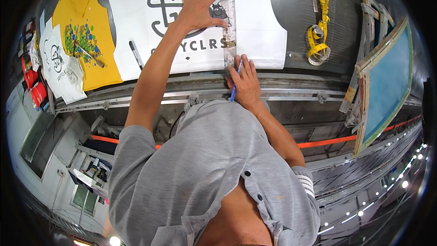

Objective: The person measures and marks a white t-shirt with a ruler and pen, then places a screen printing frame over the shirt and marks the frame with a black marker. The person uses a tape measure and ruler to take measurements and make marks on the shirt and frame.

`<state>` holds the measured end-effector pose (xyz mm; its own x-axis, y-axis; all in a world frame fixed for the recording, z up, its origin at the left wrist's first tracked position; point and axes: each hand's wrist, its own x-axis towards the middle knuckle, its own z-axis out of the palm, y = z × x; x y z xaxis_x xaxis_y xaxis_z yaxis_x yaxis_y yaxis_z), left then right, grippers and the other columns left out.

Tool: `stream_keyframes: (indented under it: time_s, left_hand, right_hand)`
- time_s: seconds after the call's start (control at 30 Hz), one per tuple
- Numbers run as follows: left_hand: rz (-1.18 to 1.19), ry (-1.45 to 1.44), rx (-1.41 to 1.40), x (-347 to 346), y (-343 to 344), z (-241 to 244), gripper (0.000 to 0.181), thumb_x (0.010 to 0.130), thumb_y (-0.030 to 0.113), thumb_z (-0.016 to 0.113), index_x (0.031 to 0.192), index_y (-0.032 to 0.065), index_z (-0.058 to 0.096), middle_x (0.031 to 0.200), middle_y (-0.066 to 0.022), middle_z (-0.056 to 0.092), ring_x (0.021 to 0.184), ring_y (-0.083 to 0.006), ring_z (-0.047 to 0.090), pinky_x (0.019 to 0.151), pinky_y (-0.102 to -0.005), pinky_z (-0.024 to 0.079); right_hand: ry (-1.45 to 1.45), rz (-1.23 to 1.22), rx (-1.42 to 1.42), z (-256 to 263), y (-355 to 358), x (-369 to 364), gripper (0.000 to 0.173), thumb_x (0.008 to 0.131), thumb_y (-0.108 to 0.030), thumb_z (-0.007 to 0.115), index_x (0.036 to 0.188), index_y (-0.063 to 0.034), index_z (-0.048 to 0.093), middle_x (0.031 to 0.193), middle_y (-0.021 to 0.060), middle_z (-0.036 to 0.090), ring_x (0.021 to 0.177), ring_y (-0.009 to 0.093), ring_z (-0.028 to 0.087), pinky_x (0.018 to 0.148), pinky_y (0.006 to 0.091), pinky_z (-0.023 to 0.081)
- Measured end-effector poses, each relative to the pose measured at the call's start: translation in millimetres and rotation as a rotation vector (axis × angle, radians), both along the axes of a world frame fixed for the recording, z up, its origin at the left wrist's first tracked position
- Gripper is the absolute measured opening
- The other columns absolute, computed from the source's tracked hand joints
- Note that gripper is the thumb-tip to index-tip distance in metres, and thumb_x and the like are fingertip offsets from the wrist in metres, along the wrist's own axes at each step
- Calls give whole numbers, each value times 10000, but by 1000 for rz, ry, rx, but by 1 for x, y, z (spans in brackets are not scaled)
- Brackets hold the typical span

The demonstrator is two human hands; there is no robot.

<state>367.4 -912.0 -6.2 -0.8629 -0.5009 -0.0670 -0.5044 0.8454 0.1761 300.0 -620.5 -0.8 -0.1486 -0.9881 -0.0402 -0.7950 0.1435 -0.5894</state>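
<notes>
A white cut garment panel (252, 41) with a large black printed design and lettering (187, 57) lies on a dark table (290, 3). Across the panel runs a stained clear ruler (230, 34). My left hand (199, 10) rests palm down over the print, fingers spread, its fingertips and thumb reaching the ruler's left edge. At the ruler's near end, by the table edge, my right hand (245, 83) holds a blue pen (234, 90), its fingertips touching the panel's lower edge. A black-and-clear marker (136, 54) lies on the panel, left of my left forearm.
To the left are a yellow garment panel (106, 41) with a colourful print, a knife-like tool (92, 56) and a smaller white printed piece (51, 71). A yellow tape measure (318, 37) lies right. Screen-printing frames (385, 75) lean at far right. Metal rails (293, 95) edge the table.
</notes>
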Motion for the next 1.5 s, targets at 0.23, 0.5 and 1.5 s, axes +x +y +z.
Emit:
stream_keyframes:
  time_s: [0.23, 0.5, 1.5]
  left_hand:
    - [41, -182, 272, -9, -4, 29, 855, 899, 470, 642, 1592, 117, 286, 1692, -156, 143, 1551, -431, 71, 1142, -781, 80]
    - [35, -169, 228, -3, -5, 15, 803, 929, 432, 621, 1590, 118, 289, 1694, -147, 138, 1555, -419, 72, 1150, -771, 87]
    - [37, -202, 263, -6, -5, 23, 937, 877, 522, 661, 1612, 122, 238, 1702, -132, 104, 1558, -405, 51, 1150, -772, 64]
  right_hand:
    - [-12, 7, -4, 1, -1, -2, 359, 861, -172, 706, 1185, -50, 610, 1483, 259, 493, 1432, 426, 406, 1176, 550, 329]
    - [-10, 17, -3, 1, -1, -2, 329, 859, -167, 709, 1143, -32, 611, 1482, 264, 495, 1430, 431, 408, 1171, 553, 335]
    - [-8, 2, -25, -3, -1, -1, 297, 834, -163, 721, 1077, -25, 619, 1486, 264, 497, 1423, 423, 427, 1161, 549, 355]
